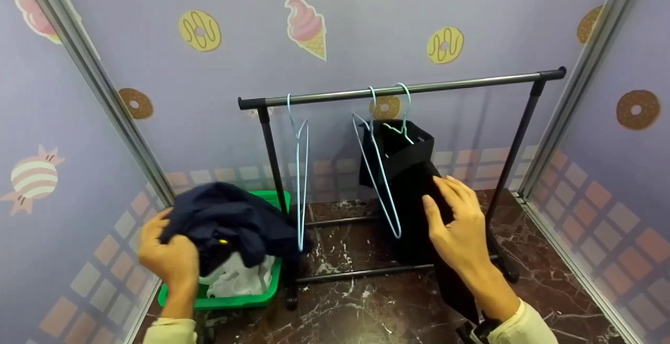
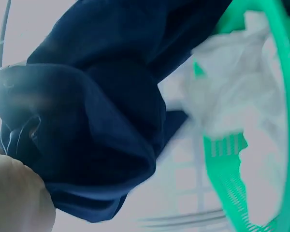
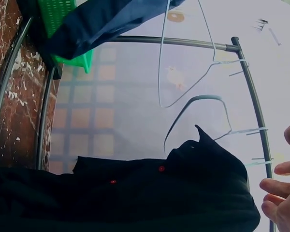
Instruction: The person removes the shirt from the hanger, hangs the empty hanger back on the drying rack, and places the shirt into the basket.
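In the head view my left hand grips a bunched navy garment, which hangs over a green basket. The garment's folds fill much of the left wrist view, where a button shows; its exact kind is hidden by the bunching. My right hand is raised with fingers spread and holds nothing, overlapping a black shirt on a hanger. That shirt's collar and red buttons appear in the right wrist view. Two bare light-blue hangers hang from the rack's rail to the shirt's left.
White clothes lie in the green basket, at the rack's left foot. The metal rail runs across on black posts, with lower bars near the marble floor. Patterned walls enclose the back and sides.
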`<state>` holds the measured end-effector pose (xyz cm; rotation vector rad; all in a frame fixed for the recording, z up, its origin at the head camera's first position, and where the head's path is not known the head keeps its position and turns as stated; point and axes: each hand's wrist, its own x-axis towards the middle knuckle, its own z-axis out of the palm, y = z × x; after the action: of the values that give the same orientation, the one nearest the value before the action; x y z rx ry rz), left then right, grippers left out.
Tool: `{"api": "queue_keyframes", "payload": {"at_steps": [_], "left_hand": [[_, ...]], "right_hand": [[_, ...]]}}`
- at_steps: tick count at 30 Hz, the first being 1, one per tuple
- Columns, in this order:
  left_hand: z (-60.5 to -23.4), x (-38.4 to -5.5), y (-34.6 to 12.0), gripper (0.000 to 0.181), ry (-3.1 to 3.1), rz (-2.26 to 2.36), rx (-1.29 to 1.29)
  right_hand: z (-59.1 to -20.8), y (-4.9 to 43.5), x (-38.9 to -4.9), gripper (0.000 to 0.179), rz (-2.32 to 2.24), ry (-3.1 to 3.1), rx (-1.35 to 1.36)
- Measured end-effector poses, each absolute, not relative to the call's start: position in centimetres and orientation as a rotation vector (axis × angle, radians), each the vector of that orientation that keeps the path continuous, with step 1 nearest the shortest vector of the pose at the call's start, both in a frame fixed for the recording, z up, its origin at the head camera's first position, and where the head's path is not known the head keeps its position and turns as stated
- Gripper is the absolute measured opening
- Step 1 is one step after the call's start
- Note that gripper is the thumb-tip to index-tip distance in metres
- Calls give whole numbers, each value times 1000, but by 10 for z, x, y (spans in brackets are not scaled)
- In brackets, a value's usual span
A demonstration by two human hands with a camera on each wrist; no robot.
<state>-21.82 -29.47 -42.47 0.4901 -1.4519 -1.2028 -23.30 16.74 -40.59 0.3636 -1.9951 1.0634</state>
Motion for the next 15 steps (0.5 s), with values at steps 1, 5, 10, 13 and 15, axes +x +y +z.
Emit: {"api": "queue_keyframes", "payload": {"at_steps": [1,5,10,13,15], "left_hand": [[-421,-219,-297,35,-1397,-1202,488],[-403,-215,-301,48,-1224,-1141,467],[-388,-208,-297,31,-1182,-1006,441],[-394,-215,-300,21,-1175,-916,385],[-404,-224,-303,19,-1180,-875,342]], "right_hand": [[-406,168,-233,37,1065,-1994,361],[-409,172,-234,37,1066,-2000,347],[-411,176,-234,36,1095,-2022,322],[-411,178,-233,35,1109,-2032,312],[-412,179,-233,35,1110,-2035,308]]}}
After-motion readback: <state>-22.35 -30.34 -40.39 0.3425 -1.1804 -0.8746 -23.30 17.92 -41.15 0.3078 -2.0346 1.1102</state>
